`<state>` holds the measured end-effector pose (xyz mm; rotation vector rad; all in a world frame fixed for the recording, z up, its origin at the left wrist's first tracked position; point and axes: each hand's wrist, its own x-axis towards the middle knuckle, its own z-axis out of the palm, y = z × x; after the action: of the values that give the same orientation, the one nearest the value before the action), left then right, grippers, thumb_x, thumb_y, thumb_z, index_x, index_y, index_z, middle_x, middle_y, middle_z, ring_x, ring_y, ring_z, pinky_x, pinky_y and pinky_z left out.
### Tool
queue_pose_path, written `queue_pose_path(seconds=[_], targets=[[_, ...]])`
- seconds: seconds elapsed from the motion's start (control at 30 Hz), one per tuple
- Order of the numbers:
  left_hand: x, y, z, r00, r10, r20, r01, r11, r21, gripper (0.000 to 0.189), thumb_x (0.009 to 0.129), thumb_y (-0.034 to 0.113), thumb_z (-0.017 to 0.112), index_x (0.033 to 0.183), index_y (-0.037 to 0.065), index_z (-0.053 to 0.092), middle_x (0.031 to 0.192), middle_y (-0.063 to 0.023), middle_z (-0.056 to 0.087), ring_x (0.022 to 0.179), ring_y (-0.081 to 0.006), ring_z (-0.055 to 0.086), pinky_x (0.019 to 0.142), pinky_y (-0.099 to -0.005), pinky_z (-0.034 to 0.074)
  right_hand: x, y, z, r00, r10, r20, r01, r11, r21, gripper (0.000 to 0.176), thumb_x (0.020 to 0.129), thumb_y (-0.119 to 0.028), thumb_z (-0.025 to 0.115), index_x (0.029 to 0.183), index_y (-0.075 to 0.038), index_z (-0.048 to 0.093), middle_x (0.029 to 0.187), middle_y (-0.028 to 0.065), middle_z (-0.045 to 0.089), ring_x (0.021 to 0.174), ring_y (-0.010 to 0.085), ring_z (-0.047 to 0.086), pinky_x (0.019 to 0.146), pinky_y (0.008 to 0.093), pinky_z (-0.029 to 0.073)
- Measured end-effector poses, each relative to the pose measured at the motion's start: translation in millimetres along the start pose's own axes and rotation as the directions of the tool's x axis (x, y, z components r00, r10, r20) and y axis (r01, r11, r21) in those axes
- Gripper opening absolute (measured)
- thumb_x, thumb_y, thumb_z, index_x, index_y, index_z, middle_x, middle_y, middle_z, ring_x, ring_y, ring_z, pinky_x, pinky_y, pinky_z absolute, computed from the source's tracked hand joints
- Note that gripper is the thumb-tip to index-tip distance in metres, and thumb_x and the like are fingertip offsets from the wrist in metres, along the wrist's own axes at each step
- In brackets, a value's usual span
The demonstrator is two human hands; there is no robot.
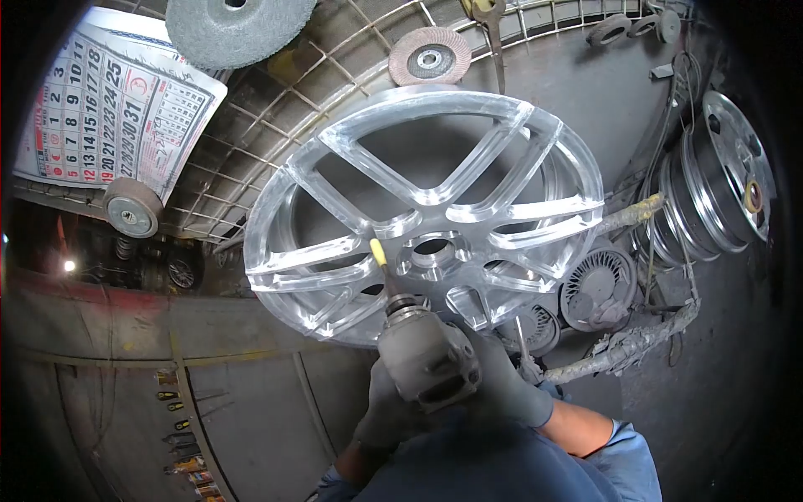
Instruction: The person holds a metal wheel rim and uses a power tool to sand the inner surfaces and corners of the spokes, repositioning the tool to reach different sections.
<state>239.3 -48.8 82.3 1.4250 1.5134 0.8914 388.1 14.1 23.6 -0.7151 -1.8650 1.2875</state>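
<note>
Dusty grey handheld grinder is clasped by gloved left hand and right hand; its yellow tip is set against polished silver spoked wheel.

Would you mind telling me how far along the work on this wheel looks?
Done: the wheel gleams all round. In hand: left hand and right hand hold the grinder, its yellow tip on a spoke beside the hub. Left: cannot tell; no dull patch stands out.
</note>
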Motion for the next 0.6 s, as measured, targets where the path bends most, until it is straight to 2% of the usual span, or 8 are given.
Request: queue_pose_path(seconds=[0.17, 0.2, 0.23, 0.33, 0.43, 0.47, 0.53, 0.6], targets=[[-8.7, -8.8, -9.5, 0.993, 0.107, 0.048, -0.113, 0.982, 0.153, 0.060, 0.077, 0.024, 0.079, 0.126, 0.000, 0.055, 0.120, -0.0130, 0.062, 0.114, -0.0263, 0.060, 0.095, -0.0370, 0.050, 10.7, -22.7, -12.9, 0.983, 0.157, 0.099, -0.179, 0.941, 0.287, 0.089, 0.065, -0.031, 0.083, 0.138, -0.004, 0.040, 0.127, 0.0192, 0.055, 0.115, 0.0329, 0.058, 0.095, 0.0390, 0.048], [-7.2, 2.9, -4.4, 0.984, -0.157, -0.088, 0.113, 0.921, -0.373, 0.063, 0.077, 0.023, 0.078, 0.130, 0.001, 0.051, 0.122, -0.0126, 0.061, 0.114, -0.0269, 0.060, 0.097, -0.0394, 0.049, 13.5, -26.2, -13.8, 0.983, 0.154, 0.095, -0.175, 0.941, 0.288, 0.089, 0.065, -0.031, 0.083, 0.138, -0.004, 0.040, 0.127, 0.0192, 0.055, 0.115, 0.0329, 0.058, 0.095, 0.0390, 0.048], [-5.6, 9.9, -1.6, 0.896, -0.439, -0.065, 0.213, 0.554, -0.805, 0.067, 0.077, 0.022, 0.077, 0.133, 0.002, 0.047, 0.123, -0.0121, 0.061, 0.114, -0.0275, 0.059, 0.099, -0.0417, 0.048, 16.3, -29.0, -14.4, 0.996, 0.078, 0.053, -0.091, 0.936, 0.341, 0.093, 0.063, -0.033, 0.085, 0.138, -0.003, 0.039, 0.125, 0.0189, 0.056, 0.114, 0.0322, 0.059, 0.095, 0.0388, 0.048], [-3.0, 12.9, -5.8, 0.912, -0.409, 0.006, 0.143, 0.306, -0.941, 0.074, 0.075, 0.023, 0.078, 0.137, 0.004, 0.043, 0.125, -0.0120, 0.059, 0.115, -0.0297, 0.059, 0.102, -0.0465, 0.046, 19.0, -29.5, -15.7, 1.000, 0.009, 0.020, -0.016, 0.930, 0.366, 0.097, 0.061, -0.034, 0.088, 0.138, -0.003, 0.038, 0.124, 0.0189, 0.056, 0.113, 0.0319, 0.060, 0.095, 0.0387, 0.048], [-4.1, 2.0, -9.8, 0.927, -0.372, -0.057, 0.270, 0.762, -0.589, 0.071, 0.074, 0.025, 0.079, 0.135, 0.007, 0.048, 0.125, -0.0108, 0.060, 0.114, -0.0286, 0.059, 0.103, -0.0444, 0.045, 18.2, -19.9, -11.1, 1.000, -0.020, 0.007, 0.017, 0.952, 0.305, 0.103, 0.058, -0.041, 0.089, 0.137, -0.002, 0.036, 0.121, 0.0201, 0.058, 0.107, 0.0344, 0.063, 0.091, 0.0407, 0.051], [-8.3, -8.2, -9.7, 0.926, -0.373, -0.055, 0.272, 0.762, -0.588, 0.071, 0.074, 0.025, 0.079, 0.135, 0.007, 0.048, 0.125, -0.0108, 0.060, 0.114, -0.0286, 0.059, 0.103, -0.0444, 0.045, 16.3, -16.2, -9.3, 0.998, -0.057, -0.017, 0.060, 0.963, 0.264, 0.107, 0.057, -0.046, 0.090, 0.137, -0.001, 0.034, 0.117, 0.0210, 0.059, 0.101, 0.0366, 0.065, 0.087, 0.0426, 0.053], [-9.6, -13.0, -3.5, 0.991, -0.119, -0.059, 0.108, 0.980, -0.167, 0.064, 0.072, 0.024, 0.080, 0.128, 0.007, 0.055, 0.124, -0.0103, 0.061, 0.112, -0.0266, 0.060, 0.099, -0.0405, 0.047, 7.9, -12.1, -9.3, 0.997, 0.051, 0.058, -0.064, 0.965, 0.255, 0.102, 0.058, -0.042, 0.089, 0.136, -0.001, 0.037, 0.120, 0.0204, 0.058, 0.107, 0.0352, 0.062, 0.091, 0.0420, 0.050], [-10.4, -11.4, 9.1, 0.954, -0.281, -0.104, 0.231, 0.910, -0.343, 0.059, 0.070, 0.025, 0.081, 0.122, 0.007, 0.060, 0.121, -0.0095, 0.062, 0.110, -0.0258, 0.061, 0.096, -0.0379, 0.048, 0.1, -7.1, -5.7, 0.978, 0.163, 0.132, -0.191, 0.953, 0.236, 0.098, 0.059, -0.037, 0.088, 0.136, -0.001, 0.040, 0.124, 0.0199, 0.056, 0.113, 0.0339, 0.058, 0.096, 0.0414, 0.047]])
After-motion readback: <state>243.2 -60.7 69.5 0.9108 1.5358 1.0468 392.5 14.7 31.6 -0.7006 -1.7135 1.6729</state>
